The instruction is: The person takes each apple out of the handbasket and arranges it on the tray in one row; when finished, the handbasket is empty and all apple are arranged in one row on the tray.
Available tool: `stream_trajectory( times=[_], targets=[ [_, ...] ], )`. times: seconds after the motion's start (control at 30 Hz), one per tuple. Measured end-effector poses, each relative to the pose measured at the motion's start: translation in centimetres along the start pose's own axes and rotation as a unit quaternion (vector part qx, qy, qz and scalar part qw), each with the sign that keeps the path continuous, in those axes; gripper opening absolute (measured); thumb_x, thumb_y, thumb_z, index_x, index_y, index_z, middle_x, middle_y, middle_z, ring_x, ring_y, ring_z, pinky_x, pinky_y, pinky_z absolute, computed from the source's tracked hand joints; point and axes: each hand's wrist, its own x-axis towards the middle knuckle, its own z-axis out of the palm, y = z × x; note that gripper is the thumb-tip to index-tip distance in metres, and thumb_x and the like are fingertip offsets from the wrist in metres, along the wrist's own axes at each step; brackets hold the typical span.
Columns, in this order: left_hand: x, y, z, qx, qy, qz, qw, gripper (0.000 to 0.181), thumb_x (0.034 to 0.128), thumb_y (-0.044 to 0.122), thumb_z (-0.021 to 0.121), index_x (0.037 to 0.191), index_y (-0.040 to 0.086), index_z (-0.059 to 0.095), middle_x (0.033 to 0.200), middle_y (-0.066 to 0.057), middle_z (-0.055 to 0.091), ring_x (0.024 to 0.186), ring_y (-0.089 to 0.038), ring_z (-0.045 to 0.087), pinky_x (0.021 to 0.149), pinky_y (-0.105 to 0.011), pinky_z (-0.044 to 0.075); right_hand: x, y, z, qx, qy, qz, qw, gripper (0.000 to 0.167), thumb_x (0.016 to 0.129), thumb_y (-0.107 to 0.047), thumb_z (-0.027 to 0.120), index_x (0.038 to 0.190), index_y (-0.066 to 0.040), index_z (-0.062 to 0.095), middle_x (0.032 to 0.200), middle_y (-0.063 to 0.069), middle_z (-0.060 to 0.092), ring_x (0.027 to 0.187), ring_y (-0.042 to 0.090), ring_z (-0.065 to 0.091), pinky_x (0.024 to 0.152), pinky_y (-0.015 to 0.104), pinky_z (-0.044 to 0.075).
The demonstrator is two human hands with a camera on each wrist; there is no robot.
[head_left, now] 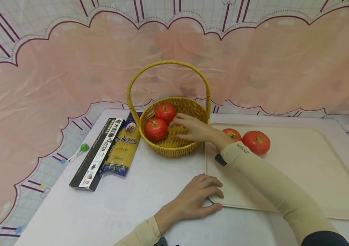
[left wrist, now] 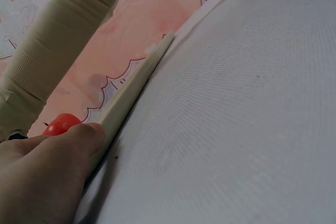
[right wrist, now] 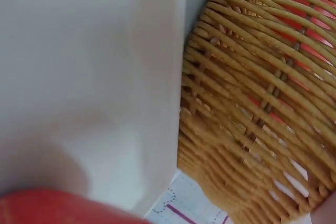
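Inside the yellow wicker basket (head_left: 174, 150) lie two red tomatoes (head_left: 156, 130) (right wrist: 315, 24), on its left side. My right hand (head_left: 192, 128) reaches over the basket's right rim, fingers loosely bent beside the tomatoes, with nothing seen in its grasp. Two more red tomatoes (head_left: 256, 142) (left wrist: 63, 124) rest on the beige tray (head_left: 300, 164), one partly behind my right forearm. At the tray's near left corner, my left hand (head_left: 197, 198) rests with fingers spread over the edge; in the left wrist view the thumb of this hand (left wrist: 50, 166) lies along the tray's side.
Left of the basket lie a yellow and blue pasta packet (head_left: 122, 147) and a black and white pasta box (head_left: 98, 153). A green lollipop (head_left: 84, 147) is farther left. The basket's tall handle (head_left: 169, 62) arches above it. A patterned curtain (head_left: 100, 75) hangs behind the white table (head_left: 149, 181).
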Motion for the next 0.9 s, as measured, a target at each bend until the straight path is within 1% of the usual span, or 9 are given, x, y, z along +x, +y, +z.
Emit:
stream_trajectory(
  times=[0.1, 0.27, 0.37, 0.5, 0.6, 0.7, 0.77, 0.87, 0.9],
  targets=[
    [0.0, 0.0, 0.1, 0.000, 0.004, 0.002, 1.0000, 0.020, 0.0894, 0.041, 0.060, 0.104, 0.027, 0.063, 0.125, 0.008, 0.055, 0.124, -0.008, 0.044, 0.112, -0.031, 0.032, 0.6, 0.0, 0.3, -0.018, -0.008, -0.009, 0.9998, 0.042, 0.086, -0.018, 0.069, 0.126, -0.015, 0.055, 0.128, 0.005, 0.049, 0.118, 0.021, 0.050, 0.104, 0.039, 0.043],
    [0.0, 0.0, 0.1, 0.004, 0.006, 0.001, 1.0000, 0.020, 0.0895, 0.041, 0.060, 0.103, 0.027, 0.063, 0.125, 0.008, 0.054, 0.124, -0.008, 0.044, 0.112, -0.030, 0.031, 1.5, 0.1, 0.7, -0.052, -0.015, -0.037, 0.9978, 0.052, 0.087, -0.021, 0.068, 0.135, -0.018, 0.048, 0.133, 0.009, 0.045, 0.119, 0.024, 0.049, 0.102, 0.040, 0.044],
    [0.0, 0.0, 0.1, 0.007, 0.006, 0.002, 1.0000, 0.020, 0.0896, 0.042, 0.060, 0.103, 0.028, 0.063, 0.125, 0.008, 0.054, 0.124, -0.007, 0.043, 0.112, -0.030, 0.031, 1.8, 0.1, 0.8, -0.075, -0.025, -0.040, 0.9961, 0.056, 0.088, -0.024, 0.067, 0.139, -0.021, 0.044, 0.141, 0.012, 0.037, 0.123, 0.026, 0.045, 0.101, 0.041, 0.044],
    [-0.1, 0.0, 0.1, 0.007, 0.006, 0.002, 1.0000, 0.019, 0.0896, 0.041, 0.060, 0.103, 0.028, 0.062, 0.125, 0.008, 0.054, 0.124, -0.007, 0.043, 0.112, -0.030, 0.031, 1.9, 0.1, 0.8, -0.088, -0.037, -0.032, 0.9949, 0.056, 0.088, -0.028, 0.066, 0.139, -0.023, 0.044, 0.151, 0.011, 0.024, 0.132, 0.030, 0.038, 0.104, 0.044, 0.042],
    [0.0, 0.0, 0.1, 0.008, 0.005, 0.003, 1.0000, 0.020, 0.0897, 0.042, 0.059, 0.103, 0.027, 0.062, 0.124, 0.008, 0.054, 0.123, -0.008, 0.044, 0.112, -0.030, 0.031, 2.0, 0.1, 0.8, -0.082, -0.035, -0.038, 0.9953, 0.051, 0.087, -0.026, 0.067, 0.133, -0.020, 0.048, 0.155, 0.006, 0.021, 0.138, 0.028, 0.031, 0.110, 0.046, 0.036],
    [0.0, -0.1, 0.0, 0.008, 0.003, 0.003, 1.0000, 0.020, 0.0899, 0.042, 0.059, 0.103, 0.027, 0.063, 0.124, 0.008, 0.054, 0.123, -0.008, 0.044, 0.111, -0.030, 0.032, 2.3, 0.1, 0.8, -0.083, -0.042, -0.043, 0.9947, 0.048, 0.087, -0.025, 0.066, 0.131, -0.018, 0.048, 0.155, 0.001, 0.025, 0.143, 0.026, 0.026, 0.115, 0.047, 0.028],
    [0.0, -0.1, 0.0, 0.007, 0.002, 0.002, 1.0000, 0.020, 0.0900, 0.042, 0.059, 0.103, 0.027, 0.063, 0.124, 0.008, 0.054, 0.123, -0.007, 0.044, 0.111, -0.029, 0.032, 2.5, 0.0, 0.8, -0.090, -0.047, -0.049, 0.9936, 0.050, 0.088, -0.026, 0.065, 0.133, -0.017, 0.047, 0.153, 0.001, 0.031, 0.143, 0.026, 0.026, 0.116, 0.047, 0.025],
    [0.0, 0.0, 0.0, 0.008, 0.003, 0.001, 1.0000, 0.020, 0.0898, 0.043, 0.059, 0.103, 0.027, 0.063, 0.124, 0.008, 0.054, 0.122, -0.007, 0.044, 0.111, -0.029, 0.032, 2.7, -0.2, 1.0, -0.103, -0.043, -0.065, 0.9916, 0.052, 0.089, -0.030, 0.063, 0.136, -0.018, 0.044, 0.146, 0.005, 0.039, 0.138, 0.027, 0.032, 0.115, 0.047, 0.028],
    [0.0, 0.0, 0.0, 0.008, 0.003, 0.000, 1.0000, 0.020, 0.0898, 0.042, 0.059, 0.103, 0.027, 0.063, 0.124, 0.008, 0.054, 0.122, -0.007, 0.044, 0.110, -0.029, 0.033, 2.8, -0.2, 1.1, -0.104, -0.040, -0.072, 0.9911, 0.053, 0.089, -0.031, 0.062, 0.137, -0.018, 0.043, 0.144, 0.007, 0.040, 0.136, 0.027, 0.035, 0.114, 0.047, 0.030]
  ],
)
